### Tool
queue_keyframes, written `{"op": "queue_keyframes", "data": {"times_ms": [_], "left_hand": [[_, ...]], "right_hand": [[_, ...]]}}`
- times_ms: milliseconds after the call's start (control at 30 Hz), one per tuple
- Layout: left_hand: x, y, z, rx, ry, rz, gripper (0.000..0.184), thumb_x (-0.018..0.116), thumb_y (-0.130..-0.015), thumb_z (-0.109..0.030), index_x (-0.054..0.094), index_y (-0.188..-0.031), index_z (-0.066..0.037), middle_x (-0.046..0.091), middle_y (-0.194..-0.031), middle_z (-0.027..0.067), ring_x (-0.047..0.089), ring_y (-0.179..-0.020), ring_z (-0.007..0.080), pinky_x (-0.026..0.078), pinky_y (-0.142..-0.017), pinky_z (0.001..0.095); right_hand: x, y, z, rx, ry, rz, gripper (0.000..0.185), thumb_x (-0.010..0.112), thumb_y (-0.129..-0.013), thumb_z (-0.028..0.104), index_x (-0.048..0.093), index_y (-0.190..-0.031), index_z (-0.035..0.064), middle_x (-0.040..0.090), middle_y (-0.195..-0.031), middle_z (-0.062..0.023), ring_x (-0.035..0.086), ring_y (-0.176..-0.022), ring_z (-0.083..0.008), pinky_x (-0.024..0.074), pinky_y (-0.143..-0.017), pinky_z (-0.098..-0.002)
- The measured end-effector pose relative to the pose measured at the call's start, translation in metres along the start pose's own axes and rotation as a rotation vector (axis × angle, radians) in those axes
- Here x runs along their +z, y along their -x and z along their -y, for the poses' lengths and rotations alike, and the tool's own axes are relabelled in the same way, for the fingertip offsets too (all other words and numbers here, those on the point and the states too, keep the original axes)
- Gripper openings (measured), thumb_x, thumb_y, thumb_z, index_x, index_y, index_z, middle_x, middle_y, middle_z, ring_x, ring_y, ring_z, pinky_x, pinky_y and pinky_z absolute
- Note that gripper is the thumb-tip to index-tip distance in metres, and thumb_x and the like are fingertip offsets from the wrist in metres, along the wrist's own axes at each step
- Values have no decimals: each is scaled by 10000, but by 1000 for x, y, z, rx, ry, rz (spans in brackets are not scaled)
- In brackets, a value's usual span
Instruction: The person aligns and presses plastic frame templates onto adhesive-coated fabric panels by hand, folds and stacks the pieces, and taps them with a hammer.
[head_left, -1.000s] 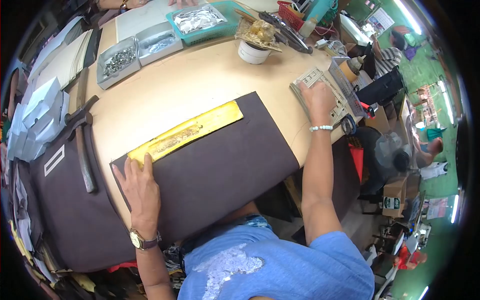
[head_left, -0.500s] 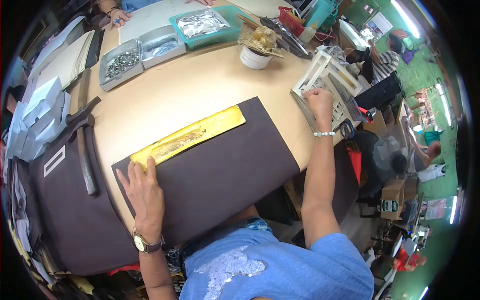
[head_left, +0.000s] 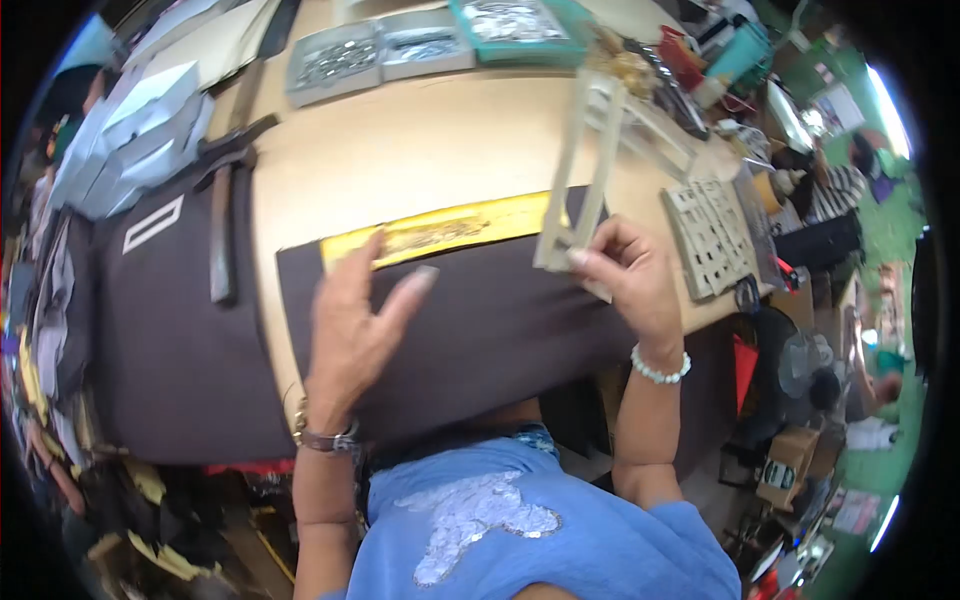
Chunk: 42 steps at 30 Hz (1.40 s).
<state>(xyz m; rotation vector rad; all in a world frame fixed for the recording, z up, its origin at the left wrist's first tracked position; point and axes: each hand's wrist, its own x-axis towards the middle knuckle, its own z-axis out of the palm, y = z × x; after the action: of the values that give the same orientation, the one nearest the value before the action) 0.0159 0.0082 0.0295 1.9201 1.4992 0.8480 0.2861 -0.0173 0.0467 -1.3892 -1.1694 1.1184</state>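
My right hand (head_left: 635, 280) pinches the lower end of a cream, long rectangular frame (head_left: 606, 150), held up over the right end of a yellow strip (head_left: 480, 222). A second cream bar shape stands behind it; whether the two are joined I cannot tell. The yellow strip, with a brown worn patch, lies along the far edge of a dark sheet (head_left: 470, 320). My left hand (head_left: 355, 320), a bit blurred, has its fingers and thumb spread over the sheet's left part, by the strip's left end. Nothing is held in it.
A cream slotted board (head_left: 710, 240) lies at the right table edge. Grey boxes of metal bits (head_left: 335, 65) and a teal basket (head_left: 515, 35) stand at the back. On the left, a hammer (head_left: 222, 230) rests on dark material near folded pale-blue pieces (head_left: 150, 135).
My right hand has lifted the cream frame off the slotted board and brought it left over the sheet. My left hand's thumb has spread away from its fingers. The view has shifted.
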Motion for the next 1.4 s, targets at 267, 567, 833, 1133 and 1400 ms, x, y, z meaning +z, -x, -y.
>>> {"op": "queue_keyframes", "data": {"times_ms": [267, 567, 833, 1133, 1400], "left_hand": [[20, 24, -4, -381, 1169, 284, 444, 557, -936, -162, 441, -1317, 34, 625, -1107, 132, 645, -972, 192, 577, -726, 270], [-6, 57, 5, -410, 1227, 484, 390, 544, -944, -189, 501, -1267, 25, 659, -1038, 146, 666, -949, 224, 576, -687, 250], [-15, 79, 11, -584, 1314, 471, 410, 553, -885, -75, 435, -1247, 81, 659, -885, 202, 695, -755, 286, 564, -637, 305], [-30, 85, 48, -619, 1570, 492, 394, 577, -807, -31, 496, -1178, 72, 645, -851, 180, 680, -665, 301, 583, -635, 401], [-10, 71, 39, -627, 1429, 223, 376, 577, -835, -66, 474, -1192, -5, 629, -1005, 260, 690, -758, 309, 593, -588, 348]], "right_hand": [[72, 14, 11, -111, 140, 144, 81, 660, -829, 52, 630, -809, -20, 636, -732, -13, 554, -663, -60, 466, -608, -225], [42, -13, -12, -103, -312, -75, 548, 597, -925, 213, 338, -1357, -1, 608, -1071, -90, 573, -946, -95, 471, -706, -210], [22, -23, -11, -90, -359, -39, 355, 560, -925, 114, 482, -1251, -4, 658, -793, -41, 603, -633, -56, 502, -530, -172], [-79, -27, -5, -90, -247, -233, 292, 538, -925, 104, 510, -1201, 12, 636, -769, -40, 567, -599, -64, 473, -528, -185], [-137, 20, -64, -51, 119, -817, 352, 530, -948, 194, 501, -1248, 12, 613, -1063, -123, 590, -936, -156, 482, -795, -299]]}}
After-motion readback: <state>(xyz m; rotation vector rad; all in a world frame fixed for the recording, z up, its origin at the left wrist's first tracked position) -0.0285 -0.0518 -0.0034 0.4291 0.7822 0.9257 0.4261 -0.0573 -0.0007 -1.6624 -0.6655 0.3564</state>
